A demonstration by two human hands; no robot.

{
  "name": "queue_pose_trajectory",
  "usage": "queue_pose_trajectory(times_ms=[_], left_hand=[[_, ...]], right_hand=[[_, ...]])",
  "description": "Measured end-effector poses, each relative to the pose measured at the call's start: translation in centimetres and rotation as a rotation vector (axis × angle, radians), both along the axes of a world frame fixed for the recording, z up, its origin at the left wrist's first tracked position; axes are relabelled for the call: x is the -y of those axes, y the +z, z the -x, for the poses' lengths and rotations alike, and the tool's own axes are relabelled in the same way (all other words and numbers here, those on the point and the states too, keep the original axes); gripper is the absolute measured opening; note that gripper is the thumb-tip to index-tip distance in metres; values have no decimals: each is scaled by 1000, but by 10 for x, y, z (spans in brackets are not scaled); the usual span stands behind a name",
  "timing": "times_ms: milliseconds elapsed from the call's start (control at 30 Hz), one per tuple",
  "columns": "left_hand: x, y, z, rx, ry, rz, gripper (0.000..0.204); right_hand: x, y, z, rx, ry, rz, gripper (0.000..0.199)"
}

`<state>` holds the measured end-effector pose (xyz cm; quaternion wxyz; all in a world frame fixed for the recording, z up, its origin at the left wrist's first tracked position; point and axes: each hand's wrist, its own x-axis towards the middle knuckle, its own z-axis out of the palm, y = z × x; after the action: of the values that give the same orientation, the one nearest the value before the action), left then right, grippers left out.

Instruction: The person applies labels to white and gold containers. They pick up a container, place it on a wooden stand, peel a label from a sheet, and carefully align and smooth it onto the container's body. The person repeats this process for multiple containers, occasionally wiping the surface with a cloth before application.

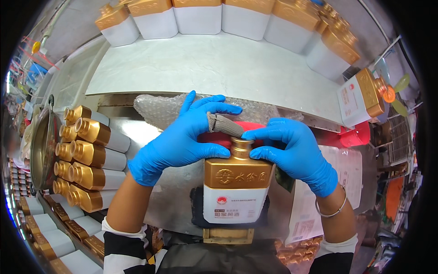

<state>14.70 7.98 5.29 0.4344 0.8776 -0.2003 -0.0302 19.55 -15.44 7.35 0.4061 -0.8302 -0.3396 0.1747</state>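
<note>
Both gloved hands, left hand (182,141) and right hand (292,153), pinch the grey sleeve (224,125) over the bottle (236,185) neck; glazed, heavy, breakable, likely slippery—best gripped by its square shoulders.

Bottle (237,189) mouth hidden under hands; red cap (219,138) mostly covered; bottom-left boxes (54,242) cut off.

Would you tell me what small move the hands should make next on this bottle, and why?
Probably press the grey cloth down onto the bottle neck and rub it. The left hand pinches the cloth just above the gold neck, the right hand steadies the neck at its shoulder, and the cloth tip does not yet seem to touch the neck.
</note>
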Motion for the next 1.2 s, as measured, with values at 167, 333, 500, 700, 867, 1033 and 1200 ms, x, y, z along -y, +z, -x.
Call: queue_pose_trajectory(times_ms=[167,333,500,700,867,1033,1200], left_hand=[[4,7,-2,-40,31,-64,34],[8,4,0,-20,34,-46,34],[6,5,-1,-54,17,-8,36],[5,8,-4,-126,-10,40,35],[9,9,-1,-100,26,5,35],[3,0,-1,-83,32,107,34],[12,12,2,-46,58,-6,45]], right_hand=[[1,0,-1,-20,17,-29,27],[1,-2,-2,-21,18,-36,27],[1,-3,-2,28,25,-57,25],[2,-6,1,56,-9,-70,27],[-2,-4,5,34,-49,-69,30],[1,-6,4,60,-25,-76,29],[2,-1,1,140,5,54,26]])
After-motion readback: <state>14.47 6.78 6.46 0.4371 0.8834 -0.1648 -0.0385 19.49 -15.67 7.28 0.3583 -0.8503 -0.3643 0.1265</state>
